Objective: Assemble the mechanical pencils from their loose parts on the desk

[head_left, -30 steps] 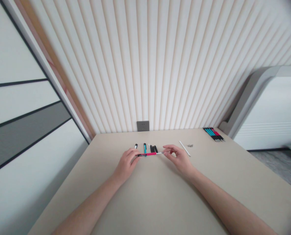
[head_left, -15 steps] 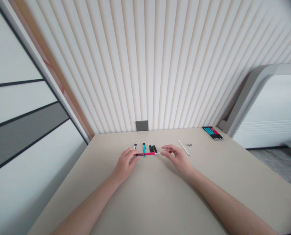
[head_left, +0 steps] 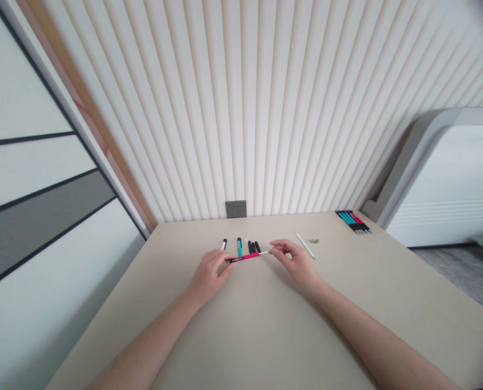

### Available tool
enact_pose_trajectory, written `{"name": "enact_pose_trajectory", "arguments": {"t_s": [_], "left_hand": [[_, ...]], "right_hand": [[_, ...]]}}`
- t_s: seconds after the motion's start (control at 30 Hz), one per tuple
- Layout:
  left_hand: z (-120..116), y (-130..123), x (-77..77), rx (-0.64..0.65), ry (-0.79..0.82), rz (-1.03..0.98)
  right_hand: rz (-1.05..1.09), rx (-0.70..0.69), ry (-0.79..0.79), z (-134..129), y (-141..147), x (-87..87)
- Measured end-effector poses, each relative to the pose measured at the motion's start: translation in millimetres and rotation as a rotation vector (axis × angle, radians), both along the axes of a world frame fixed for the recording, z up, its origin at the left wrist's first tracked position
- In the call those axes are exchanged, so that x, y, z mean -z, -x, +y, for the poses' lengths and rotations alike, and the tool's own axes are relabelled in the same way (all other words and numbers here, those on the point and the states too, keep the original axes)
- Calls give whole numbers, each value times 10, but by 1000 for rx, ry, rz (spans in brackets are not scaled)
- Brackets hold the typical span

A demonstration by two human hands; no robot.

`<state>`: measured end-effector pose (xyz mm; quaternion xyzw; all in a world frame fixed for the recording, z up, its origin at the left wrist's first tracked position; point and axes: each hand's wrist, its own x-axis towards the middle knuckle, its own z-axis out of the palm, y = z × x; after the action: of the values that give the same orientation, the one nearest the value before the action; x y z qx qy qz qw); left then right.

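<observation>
Left fingers (head_left: 217,255) tight on rear of pink pen (head_left: 250,256), right fingers (head_left: 281,256) tight on tip (head_left: 269,252)

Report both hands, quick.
Left hand: closed, holding the pink pen by its black end.
Right hand: fingers closed at the end of the thin white rod; exact grip too small to tell.

No txt legible; pink pen (head_left: 247,257) too sm. to read.

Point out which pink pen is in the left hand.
The pink pen with a thin white rod at its right end, gripped in the left hand; the other pink pens lie beside blue ones at far right.
</observation>
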<state>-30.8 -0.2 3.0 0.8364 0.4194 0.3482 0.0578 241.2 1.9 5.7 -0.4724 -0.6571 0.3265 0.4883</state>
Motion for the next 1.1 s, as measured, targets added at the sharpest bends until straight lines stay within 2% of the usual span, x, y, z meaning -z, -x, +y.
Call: {"name": "enact_pose_trajectory", "arguments": {"t_s": [0.23,0.43,0.53,0.67,0.77,0.93,1.1], "left_hand": [[8,-6,-31,22,25,-61],[2,-28,-106,-30,53,-203],[4,-28,-108,-55,51,-236],[8,-33,-94,-90,13,-265],[10,-37,-84,-112,4,-272],[17,-28,-54,-111,-2,-276],[23,-27,-42,-102,0,-264]], "right_hand": [[-4,12,-8,7,10,9],[-9,-26,16,10,-2,25],[-147,8,-49,30,-21,55],[-493,-33,-229,79,36,90],[-693,-16,-234,116,145,97],[-821,2,-244,131,258,69],[-875,84,-225,142,282,60]]}}
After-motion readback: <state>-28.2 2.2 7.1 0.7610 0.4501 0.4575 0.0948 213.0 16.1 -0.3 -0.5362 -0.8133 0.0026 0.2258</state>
